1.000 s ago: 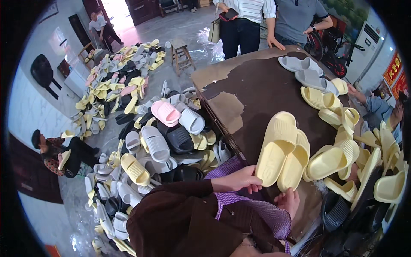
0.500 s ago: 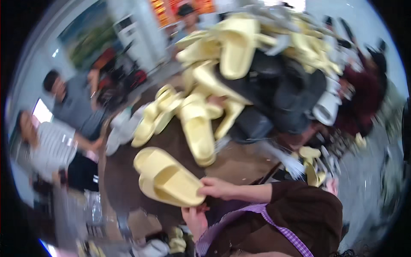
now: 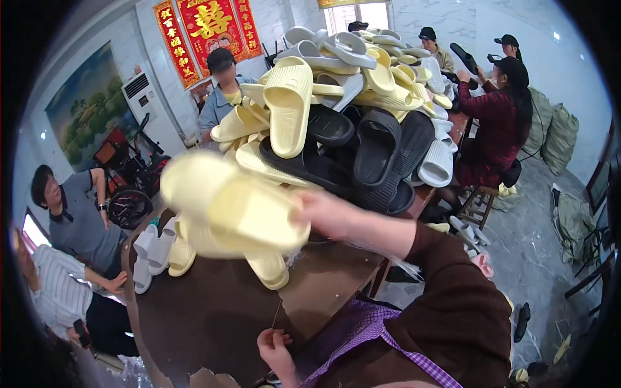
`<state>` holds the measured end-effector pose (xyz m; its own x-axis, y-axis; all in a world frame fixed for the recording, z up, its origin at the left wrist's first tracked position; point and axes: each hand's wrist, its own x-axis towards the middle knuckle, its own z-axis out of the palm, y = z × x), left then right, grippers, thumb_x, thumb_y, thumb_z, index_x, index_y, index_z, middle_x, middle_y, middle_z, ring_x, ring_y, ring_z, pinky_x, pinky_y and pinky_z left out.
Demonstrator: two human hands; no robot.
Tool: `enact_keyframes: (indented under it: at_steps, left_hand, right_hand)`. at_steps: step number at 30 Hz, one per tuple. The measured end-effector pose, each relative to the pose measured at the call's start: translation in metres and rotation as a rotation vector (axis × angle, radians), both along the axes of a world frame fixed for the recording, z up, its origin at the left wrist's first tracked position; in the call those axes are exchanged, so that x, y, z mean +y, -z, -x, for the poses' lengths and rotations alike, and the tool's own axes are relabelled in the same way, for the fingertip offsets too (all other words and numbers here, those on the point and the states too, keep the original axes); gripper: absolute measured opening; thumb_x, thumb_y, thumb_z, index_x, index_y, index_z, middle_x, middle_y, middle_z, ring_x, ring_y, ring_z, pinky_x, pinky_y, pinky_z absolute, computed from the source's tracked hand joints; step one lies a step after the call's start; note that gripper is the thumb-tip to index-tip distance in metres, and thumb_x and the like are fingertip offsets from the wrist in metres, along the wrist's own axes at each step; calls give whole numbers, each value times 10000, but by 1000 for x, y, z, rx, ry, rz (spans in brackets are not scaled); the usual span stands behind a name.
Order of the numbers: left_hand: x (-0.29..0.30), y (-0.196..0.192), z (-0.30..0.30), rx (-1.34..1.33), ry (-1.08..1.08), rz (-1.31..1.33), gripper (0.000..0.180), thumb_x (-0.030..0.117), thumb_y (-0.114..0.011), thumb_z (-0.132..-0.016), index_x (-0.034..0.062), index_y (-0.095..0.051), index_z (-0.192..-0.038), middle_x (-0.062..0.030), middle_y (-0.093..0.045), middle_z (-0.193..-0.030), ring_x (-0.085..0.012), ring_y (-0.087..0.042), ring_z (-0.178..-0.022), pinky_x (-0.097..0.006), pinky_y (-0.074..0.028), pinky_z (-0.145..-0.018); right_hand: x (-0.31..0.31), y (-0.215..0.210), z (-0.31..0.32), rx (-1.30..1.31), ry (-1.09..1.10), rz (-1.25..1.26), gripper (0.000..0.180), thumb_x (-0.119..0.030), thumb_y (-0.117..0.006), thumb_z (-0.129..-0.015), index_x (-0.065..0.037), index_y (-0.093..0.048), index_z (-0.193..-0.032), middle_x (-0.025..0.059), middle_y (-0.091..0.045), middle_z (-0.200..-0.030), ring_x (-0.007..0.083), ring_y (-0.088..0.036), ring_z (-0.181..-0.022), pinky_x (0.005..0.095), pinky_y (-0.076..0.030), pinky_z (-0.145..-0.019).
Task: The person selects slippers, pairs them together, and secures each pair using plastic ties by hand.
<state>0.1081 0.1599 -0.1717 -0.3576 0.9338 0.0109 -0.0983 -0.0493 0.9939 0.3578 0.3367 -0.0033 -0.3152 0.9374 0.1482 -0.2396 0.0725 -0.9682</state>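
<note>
My right hand [image 3: 326, 215] grips a pale yellow slipper [image 3: 252, 210] by one end, holding it up over the table in front of the pile. Motion smears the slipper, and it partly covers other yellow slippers [image 3: 268, 268] on the tabletop. Low down, by the near edge of the table [image 3: 213, 310], is my left hand [image 3: 277, 352] with its fingers curled in. A thin line runs toward its fingertips; whether it is a thread in the fingers is too fine to tell.
Yellow, grey, white and black slippers [image 3: 381, 139] form a tall heap across the table. White slippers [image 3: 154, 249] stand at the left edge. Several people sit or stand around, one in dark red [image 3: 495, 123] at the right. Woven sacks [image 3: 559, 139] lean on the right wall.
My right hand has lifted the yellow slipper up and away toward the heap. The left hand has let go of it and stays low. The view has tilted up, showing more of the room.
</note>
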Motion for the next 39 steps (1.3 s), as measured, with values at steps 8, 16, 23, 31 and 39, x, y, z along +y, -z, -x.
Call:
enact_keyframes:
  at_steps: [8, 16, 23, 31, 39]
  left_hand:
    - [-3, -10, -3, 7, 21, 22, 136, 34, -487, -908, -10, -486, -1036, -85, -584, -814, -122, -570, -654, -233, -497, -572]
    - [1, -4, -2, -43, 11, -10, 122, 75, -474, -921, -4, -491, -1013, -79, -579, -807, -113, -555, -644, -229, -487, -551]
    - [2, -6, -1, -68, 40, 5, 122, 82, -472, -926, -3, -494, -1012, -78, -580, -811, -108, -555, -644, -226, -485, -552]
    - [-3, -5, 4, -70, 59, 1, 125, 82, -468, -929, 1, -498, -1020, -74, -580, -824, -103, -550, -654, -222, -479, -561]
    - [-5, -4, 4, -70, 57, 0, 134, 71, -478, -918, -4, -505, -1025, -80, -586, -845, -116, -553, -665, -233, -474, -573]
  right_hand:
    - [131, -253, -154, 283, 527, -254, 407, -250, -573, -845, 31, -494, -1128, 225, -577, -1038, 331, -606, -891, 410, -508, -777]
    - [113, -157, -143, -233, 552, -726, 444, -259, -549, -873, 99, -475, -1126, 176, -596, -1010, 240, -640, -772, 345, -541, -647]
    - [-7, -51, -81, -125, 264, -384, 260, -135, -489, -908, 18, -525, -1115, 116, -632, -936, 150, -624, -656, 247, -512, -547]
    - [-75, 27, -54, -155, -91, -106, 207, -136, -484, -923, 0, -582, -1044, 59, -640, -896, 99, -600, -692, 236, -504, -611]
    - [-87, 66, -12, -187, -360, -23, 201, -146, -489, -931, -8, -599, -1026, 32, -639, -893, 92, -591, -719, 242, -501, -653]
